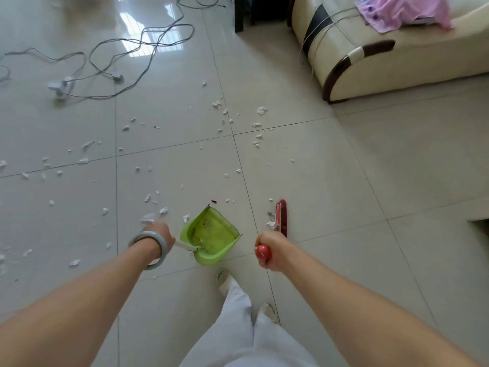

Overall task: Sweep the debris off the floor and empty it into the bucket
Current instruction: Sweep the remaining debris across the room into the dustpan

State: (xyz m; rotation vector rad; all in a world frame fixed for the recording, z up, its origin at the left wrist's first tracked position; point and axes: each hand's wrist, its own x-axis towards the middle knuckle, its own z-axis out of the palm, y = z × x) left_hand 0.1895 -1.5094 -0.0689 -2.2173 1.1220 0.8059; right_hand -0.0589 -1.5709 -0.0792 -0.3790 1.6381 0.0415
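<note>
A green dustpan (211,234) stands on the pale tiled floor just ahead of my feet, its inside smudged with dirt. My left hand (158,235), a grey bangle on the wrist, grips the dustpan's white handle. My right hand (270,250) grips the red-capped top of a broom handle. The red broom head (281,218) rests on the floor to the right of the dustpan. Small white paper scraps (222,109) lie scattered over the tiles ahead and to the left. No bucket is in view.
Grey cables with plugs (105,70) sprawl across the far left floor. A cream sofa (397,56) with a pink cloth on it stands at the far right. Dark furniture legs (239,14) stand at the top centre. A floor recess (479,226) lies at the right edge.
</note>
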